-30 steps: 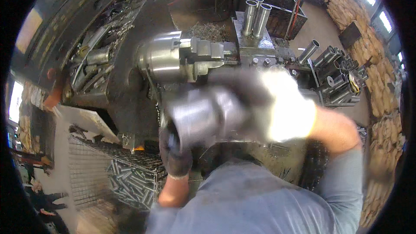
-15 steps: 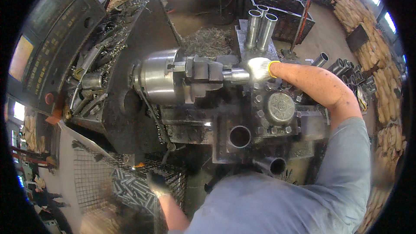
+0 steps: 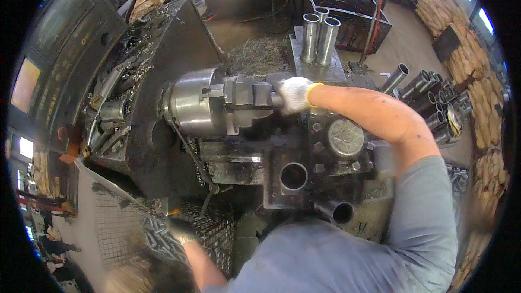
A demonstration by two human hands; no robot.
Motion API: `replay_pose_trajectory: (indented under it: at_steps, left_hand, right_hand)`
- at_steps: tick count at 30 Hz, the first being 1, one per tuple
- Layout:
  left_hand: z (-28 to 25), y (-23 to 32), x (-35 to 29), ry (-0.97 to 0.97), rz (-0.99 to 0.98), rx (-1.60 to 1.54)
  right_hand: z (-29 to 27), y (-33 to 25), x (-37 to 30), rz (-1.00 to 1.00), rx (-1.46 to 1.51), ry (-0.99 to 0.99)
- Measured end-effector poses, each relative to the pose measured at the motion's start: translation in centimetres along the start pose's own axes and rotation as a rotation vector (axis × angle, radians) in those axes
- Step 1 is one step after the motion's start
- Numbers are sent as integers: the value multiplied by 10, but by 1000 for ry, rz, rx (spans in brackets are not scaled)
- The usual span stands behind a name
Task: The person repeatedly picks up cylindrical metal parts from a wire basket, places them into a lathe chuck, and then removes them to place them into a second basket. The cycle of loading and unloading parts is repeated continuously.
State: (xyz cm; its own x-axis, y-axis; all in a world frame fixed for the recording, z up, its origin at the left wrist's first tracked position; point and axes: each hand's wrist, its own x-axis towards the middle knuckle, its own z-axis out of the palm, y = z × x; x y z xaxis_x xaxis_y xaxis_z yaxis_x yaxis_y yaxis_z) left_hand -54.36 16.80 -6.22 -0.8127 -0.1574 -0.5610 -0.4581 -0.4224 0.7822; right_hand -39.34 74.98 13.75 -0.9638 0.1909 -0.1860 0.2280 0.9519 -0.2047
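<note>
Workshop floor and stacked sacks ring a dark, oily lathe (image 3: 179,49) seen from above, and everything below is placed from its chuck (image 3: 195,106). Just right of the chuck, touching its stepped jaws, the right hand (image 3: 296,93) in a white glove with a yellow cuff is closed around a workpiece (image 3: 275,99) at the jaw mouth; only a short dark stub shows between glove and jaws, so its shape and finish cannot be told. Judging by that, the piece is seated in the chuck with the hand on it, and whether the jaws are tightened cannot be seen. Below and left of the chuck, well apart, the left hand (image 3: 182,229) in a dark glove reaches down into a wire basket (image 3: 217,228) of short metal pieces; it is blurred, and whether it grips one cannot be told. Right of the chuck and lower sits the turret (image 3: 325,152) with round bores. Behind the chuck, three upright steel tubes (image 3: 319,35) stand on a block, and far right lies a pile of similar tubes (image 3: 434,95). Left of the chuck, a control panel (image 3: 49,70) leans.
</note>
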Motion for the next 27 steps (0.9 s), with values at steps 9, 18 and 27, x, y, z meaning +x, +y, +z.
replay_pose_trajectory:
  at_steps: [9, 18, 27]
  left_hand:
    - [-28, 25, 15, -246, -216, -79]
    - [-49, 13, 58, -147, 536, 915]
    - [117, 175, -137, -22, 1868, 913]
  right_hand:
    - [-7, 16, 10, 186, 201, -201]
    - [-55, -17, -77, 116, 178, 301]
    - [22, -53, -320, 478, 126, 1097]
